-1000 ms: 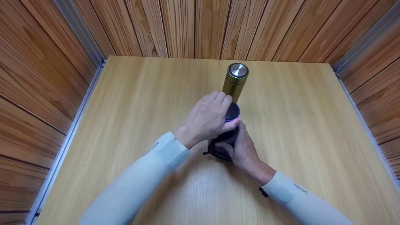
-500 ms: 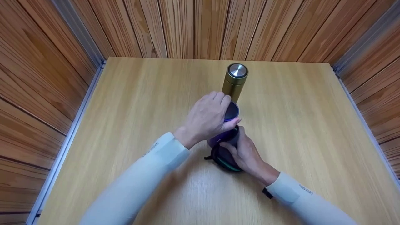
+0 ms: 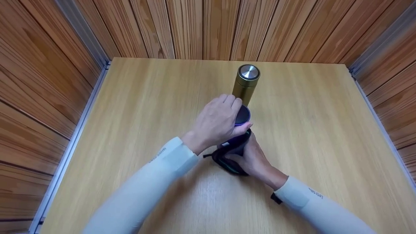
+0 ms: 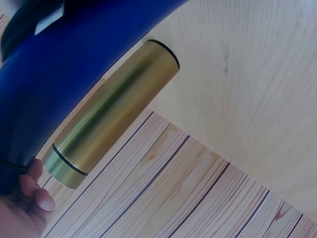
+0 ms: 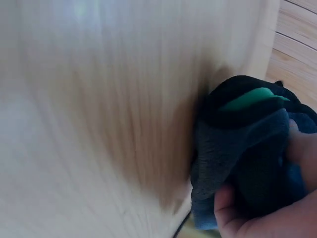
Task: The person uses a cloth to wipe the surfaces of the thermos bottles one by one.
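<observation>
A dark blue-purple bottle (image 4: 84,69) stands near the middle of the table, its round dark lid (image 3: 243,115) facing up. My left hand (image 3: 216,122) grips it at the lid, fingers over the far side and thumb along the near rim. My right hand (image 3: 256,159) holds a dark grey fuzzy cloth (image 5: 237,144) with black edging and a green strip, pressed round the right side of the bottle. Folds of the cloth hide much of the bottle's body in the head view. Right behind the lid stands a gold thermos (image 3: 245,92) with a shiny metal top.
The wooden table (image 3: 146,107) reaches back to a wood-plank wall (image 3: 188,29), with plank walls on both sides as well. Grey metal strips (image 3: 84,113) run along the table's side edges. A thin black cord or loop (image 3: 208,156) sticks out from the cloth.
My right hand slid down the bottle with the cloth, baring some of the purple body, then came back up so the cloth covers it near the lid. The left hand kept its grip.
</observation>
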Available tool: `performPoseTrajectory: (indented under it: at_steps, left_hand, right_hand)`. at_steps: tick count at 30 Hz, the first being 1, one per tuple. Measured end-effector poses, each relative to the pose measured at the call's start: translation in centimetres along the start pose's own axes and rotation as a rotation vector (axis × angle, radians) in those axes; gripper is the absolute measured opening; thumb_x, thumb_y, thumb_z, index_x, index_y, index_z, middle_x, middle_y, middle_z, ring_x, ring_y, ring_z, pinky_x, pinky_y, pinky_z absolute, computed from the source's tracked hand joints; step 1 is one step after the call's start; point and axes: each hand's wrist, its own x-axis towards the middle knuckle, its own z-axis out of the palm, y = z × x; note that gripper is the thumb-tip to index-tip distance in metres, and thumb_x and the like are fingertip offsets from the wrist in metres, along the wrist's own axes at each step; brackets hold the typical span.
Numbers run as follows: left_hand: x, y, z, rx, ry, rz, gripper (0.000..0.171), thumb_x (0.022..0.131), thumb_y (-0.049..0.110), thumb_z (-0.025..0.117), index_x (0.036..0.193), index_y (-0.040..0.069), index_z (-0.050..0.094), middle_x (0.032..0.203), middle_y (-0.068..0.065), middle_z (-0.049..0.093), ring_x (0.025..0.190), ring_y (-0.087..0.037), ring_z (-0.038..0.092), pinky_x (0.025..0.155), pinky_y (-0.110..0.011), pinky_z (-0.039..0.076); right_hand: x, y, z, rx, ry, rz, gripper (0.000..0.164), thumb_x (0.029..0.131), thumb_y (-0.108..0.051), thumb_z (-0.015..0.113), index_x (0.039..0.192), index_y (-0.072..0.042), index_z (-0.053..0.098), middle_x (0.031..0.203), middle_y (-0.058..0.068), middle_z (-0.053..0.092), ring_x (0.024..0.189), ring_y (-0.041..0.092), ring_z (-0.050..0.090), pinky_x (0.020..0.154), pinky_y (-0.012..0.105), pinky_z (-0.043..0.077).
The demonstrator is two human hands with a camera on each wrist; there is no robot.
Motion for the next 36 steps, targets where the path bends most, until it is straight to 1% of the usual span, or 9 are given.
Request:
performPoseTrajectory:
  at_steps: [7, 12, 15, 19, 21, 25, 31, 34, 36]
  left_hand:
    - [0.0, 0.0, -0.1, -0.001, 0.007, -0.001, 0.066, 0.103, 0.062, 0.037, 0.119, 0.003, 0.061, 0.104, -0.008, 0.059, 0.091, -0.022, 0.055, 0.078, -0.031, 0.051]
    - [0.0, 0.0, 0.0, -0.009, 0.002, -0.005, 0.064, 0.102, 0.062, 0.04, 0.119, 0.003, 0.061, 0.104, -0.008, 0.06, 0.092, -0.022, 0.056, 0.081, -0.033, 0.052]
    - [-0.1, 0.0, 0.1, -0.014, 0.0, -0.009, 0.064, 0.102, 0.061, 0.042, 0.119, 0.003, 0.061, 0.104, -0.009, 0.061, 0.092, -0.023, 0.056, 0.081, -0.033, 0.053]
    - [0.0, 0.1, 0.1, -0.023, -0.005, -0.015, 0.062, 0.102, 0.06, 0.045, 0.12, 0.003, 0.061, 0.105, -0.009, 0.061, 0.093, -0.023, 0.056, 0.081, -0.033, 0.052]
    - [0.0, 0.1, 0.0, -0.012, 0.0, -0.009, 0.063, 0.102, 0.06, 0.043, 0.12, 0.003, 0.061, 0.105, -0.009, 0.06, 0.093, -0.023, 0.056, 0.081, -0.032, 0.052]
    - [0.1, 0.0, 0.0, 0.005, 0.025, 0.006, 0.064, 0.103, 0.061, 0.041, 0.118, 0.002, 0.061, 0.104, -0.009, 0.061, 0.092, -0.023, 0.056, 0.08, -0.032, 0.052]
    - [0.3, -0.1, -0.1, 0.0, 0.021, -0.002, 0.064, 0.102, 0.061, 0.042, 0.12, 0.003, 0.061, 0.106, -0.009, 0.061, 0.093, -0.023, 0.056, 0.082, -0.032, 0.052]
    - [0.2, -0.1, -0.1, -0.009, 0.004, -0.007, 0.065, 0.102, 0.062, 0.04, 0.121, 0.003, 0.061, 0.107, -0.009, 0.061, 0.094, -0.023, 0.056, 0.082, -0.032, 0.052]
    - [0.1, -0.1, -0.1, -0.015, -0.003, -0.009, 0.066, 0.102, 0.062, 0.039, 0.121, 0.003, 0.061, 0.107, -0.009, 0.061, 0.094, -0.023, 0.055, 0.081, -0.032, 0.051]
  right_hand:
    - [0.6, 0.3, -0.7, -0.098, -0.037, 0.018, 0.061, 0.09, -0.004, 0.077, 0.142, -0.004, 0.043, 0.13, 0.011, 0.062, 0.116, 0.025, 0.061, 0.105, 0.048, 0.047]
    - [0.8, 0.6, -1.0, -0.211, -0.019, 0.013, 0.041, 0.086, 0.006, 0.072, 0.122, 0.0, 0.053, 0.107, 0.014, 0.07, 0.098, 0.027, 0.067, 0.088, 0.047, 0.054]
    - [0.7, 0.6, -1.1, -0.182, -0.007, 0.034, 0.049, 0.084, 0.001, 0.078, 0.126, -0.001, 0.053, 0.112, 0.014, 0.07, 0.102, 0.027, 0.067, 0.091, 0.047, 0.053]
    - [0.5, 0.3, -0.8, -0.114, 0.001, 0.048, 0.075, 0.08, -0.017, 0.089, 0.14, -0.003, 0.045, 0.126, 0.013, 0.066, 0.113, 0.028, 0.064, 0.1, 0.048, 0.049]
    - [0.6, 0.2, -0.6, -0.111, 0.009, 0.053, 0.08, 0.078, -0.019, 0.091, 0.14, -0.003, 0.043, 0.126, 0.013, 0.066, 0.113, 0.028, 0.064, 0.101, 0.048, 0.049]
    - [1.0, 0.4, -0.6, -0.172, 0.024, 0.047, 0.068, 0.076, -0.006, 0.088, 0.13, -0.001, 0.049, 0.114, 0.015, 0.069, 0.103, 0.029, 0.067, 0.093, 0.048, 0.053]
    - [1.8, 1.0, -1.8, -0.303, 0.017, 0.011, 0.037, 0.069, 0.013, 0.07, 0.101, -0.001, 0.058, 0.088, 0.012, 0.068, 0.082, 0.029, 0.065, 0.075, 0.049, 0.053]
    - [1.8, 1.2, -2.3, -0.245, -0.015, 0.022, 0.042, 0.075, 0.01, 0.073, 0.112, 0.0, 0.056, 0.098, 0.014, 0.071, 0.091, 0.028, 0.067, 0.082, 0.048, 0.054]
    - [1.5, 1.0, -2.7, -0.164, -0.007, 0.039, 0.056, 0.078, 0.005, 0.08, 0.125, -0.001, 0.051, 0.112, 0.015, 0.071, 0.102, 0.028, 0.067, 0.091, 0.048, 0.053]
